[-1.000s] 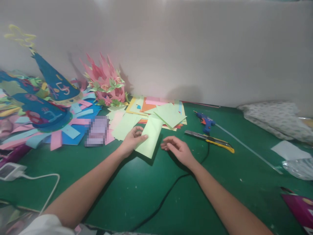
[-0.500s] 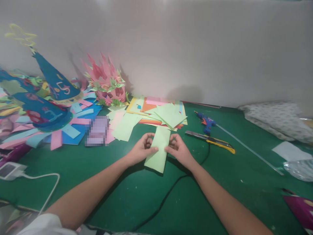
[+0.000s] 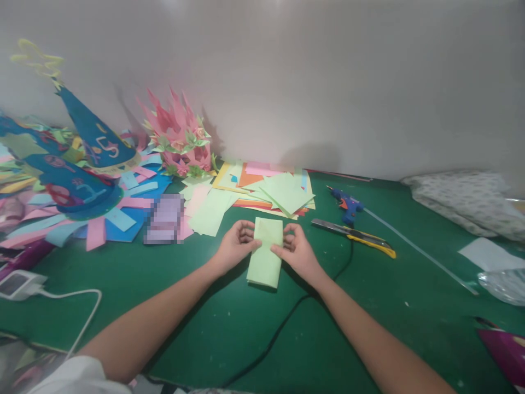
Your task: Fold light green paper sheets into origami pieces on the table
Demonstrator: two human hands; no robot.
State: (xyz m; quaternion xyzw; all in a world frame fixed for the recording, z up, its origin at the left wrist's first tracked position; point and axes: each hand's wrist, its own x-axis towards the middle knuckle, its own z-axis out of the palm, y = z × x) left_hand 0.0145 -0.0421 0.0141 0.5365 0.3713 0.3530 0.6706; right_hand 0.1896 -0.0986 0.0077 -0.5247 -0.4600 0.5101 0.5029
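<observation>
A folded piece of light green paper (image 3: 266, 262) is held upright-lengthwise between both hands, just above the green table. My left hand (image 3: 237, 246) pinches its left edge, thumb on the front face and fingers curled behind. On the opposite edge, my right hand (image 3: 298, 251) grips it the same way, its thumb near the paper's middle. The lower end shows layered edges. Behind the hands lies a pile of coloured paper sheets (image 3: 287, 191). To the right rest a yellow utility knife (image 3: 356, 236) and a blue glue gun (image 3: 348, 203) with a long clear glue stick.
Blue cone party hats (image 3: 92, 128) with paper strips stand at the left, beside a pink paper crown (image 3: 180, 131). A white cable (image 3: 88, 323) and its device lie front left. A black cord (image 3: 283, 323) crosses the table. A patterned cloth (image 3: 459, 200) sits far right.
The green paper has turned from a slight slant to nearly straight, its top edge shifting a little left and lower. Both hands keep their grip on it.
</observation>
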